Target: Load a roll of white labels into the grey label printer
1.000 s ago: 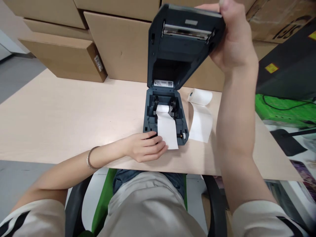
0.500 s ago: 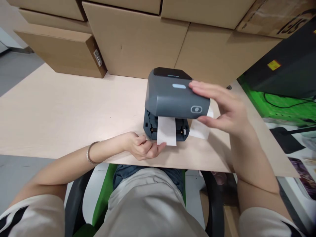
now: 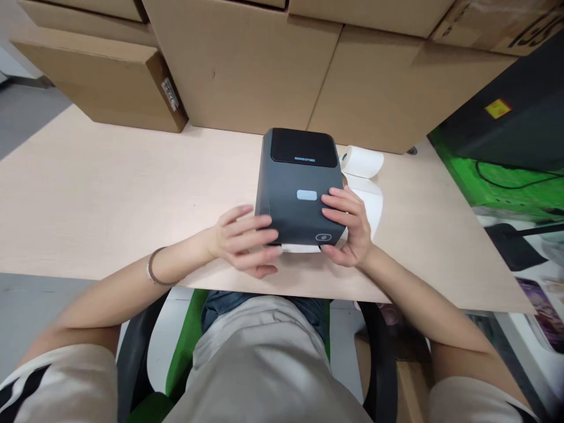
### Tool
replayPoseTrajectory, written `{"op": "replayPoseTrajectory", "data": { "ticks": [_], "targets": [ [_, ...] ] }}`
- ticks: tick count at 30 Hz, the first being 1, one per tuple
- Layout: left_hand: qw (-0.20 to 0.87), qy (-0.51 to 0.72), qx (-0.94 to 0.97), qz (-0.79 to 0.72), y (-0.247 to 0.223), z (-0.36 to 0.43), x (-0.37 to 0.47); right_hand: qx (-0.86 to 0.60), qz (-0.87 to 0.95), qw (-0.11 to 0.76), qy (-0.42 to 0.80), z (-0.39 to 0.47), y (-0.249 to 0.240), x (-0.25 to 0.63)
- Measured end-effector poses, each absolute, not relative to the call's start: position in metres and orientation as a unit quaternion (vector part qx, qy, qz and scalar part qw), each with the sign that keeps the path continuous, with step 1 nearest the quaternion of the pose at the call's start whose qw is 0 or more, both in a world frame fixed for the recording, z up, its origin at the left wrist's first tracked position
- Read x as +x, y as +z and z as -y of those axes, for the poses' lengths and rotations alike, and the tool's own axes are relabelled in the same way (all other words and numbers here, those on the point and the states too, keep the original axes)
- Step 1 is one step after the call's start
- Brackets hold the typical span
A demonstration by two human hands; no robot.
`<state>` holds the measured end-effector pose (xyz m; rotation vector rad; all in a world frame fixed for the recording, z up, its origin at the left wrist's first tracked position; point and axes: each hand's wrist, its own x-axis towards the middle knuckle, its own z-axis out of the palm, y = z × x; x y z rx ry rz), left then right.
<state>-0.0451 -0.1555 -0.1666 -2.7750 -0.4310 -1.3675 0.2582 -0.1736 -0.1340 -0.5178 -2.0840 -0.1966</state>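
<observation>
A dark grey label printer (image 3: 291, 182) stands on the table in front of me, its lid down. A white paper strip (image 3: 302, 248) sticks out of the slot along its front edge. My right hand (image 3: 350, 226) is at the printer's front right corner, fingers on top of the lid and thumb at the front edge. My left hand (image 3: 247, 241) is open, fingers spread, at the front left corner beside the slot; it is slightly blurred. Behind the printer's right side lies a white paper roll (image 3: 365, 161), with loose paper (image 3: 370, 202) trailing toward my right hand.
Cardboard boxes (image 3: 247, 70) line the back of the table (image 3: 110, 194), with a flatter box (image 3: 101, 88) at the left. On the right are a dark case (image 3: 497, 135), a green surface (image 3: 467, 170) with a black cable, and a phone-like object (image 3: 546, 311). Chair armrests flank me.
The printer's lid has swung down from raised to closed, with my right hand lowering along with it. My left hand has let go of the paper strip and its fingers have spread.
</observation>
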Motion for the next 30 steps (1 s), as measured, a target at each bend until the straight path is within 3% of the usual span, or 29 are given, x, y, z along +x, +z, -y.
{"op": "replayPoseTrajectory", "data": {
  "ticks": [3,7,18,24,30],
  "targets": [
    [0.117,-0.424,-0.890,0.119,-0.159,0.141,-0.048,-0.185,0.836,0.507,-0.103,0.168,-0.149,0.253],
    [0.106,-0.349,-0.921,0.136,-0.145,0.133,-0.045,-0.190,0.828,0.518,-0.105,0.168,-0.158,0.250],
    [0.154,-0.451,-0.877,0.061,-0.144,0.134,-0.036,-0.223,0.798,0.554,-0.086,0.179,-0.164,0.238],
    [0.124,-0.414,-0.897,0.097,-0.147,0.140,-0.041,-0.241,0.809,0.529,-0.086,0.185,-0.140,0.237],
    [0.145,-0.457,-0.874,0.084,-0.150,0.154,-0.040,-0.259,0.866,0.415,-0.105,0.182,-0.100,0.243]
  ]
}}
